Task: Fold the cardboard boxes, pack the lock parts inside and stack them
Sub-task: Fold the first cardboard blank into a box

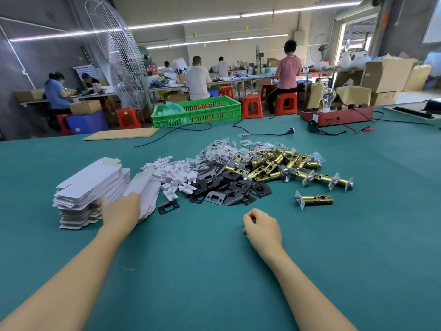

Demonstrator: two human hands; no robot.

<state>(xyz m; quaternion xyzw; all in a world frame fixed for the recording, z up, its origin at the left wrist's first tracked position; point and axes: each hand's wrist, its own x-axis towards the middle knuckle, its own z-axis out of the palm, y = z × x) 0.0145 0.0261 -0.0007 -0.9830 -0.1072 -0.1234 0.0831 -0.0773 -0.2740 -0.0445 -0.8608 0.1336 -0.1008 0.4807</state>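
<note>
Presently the left hand (120, 211) is reaching onto the stack of flat white cardboard boxes (90, 187) at table-left, grip undeterminable, while the right hand (261, 226) is resting clenched and empty near the lock parts (250, 173).

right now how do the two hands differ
The left hand reaches out to the stack of flat boxes, fingers fairly straight against it; the right hand rests on the green table, fingers curled, holding nothing visible. Both are bare.
</note>
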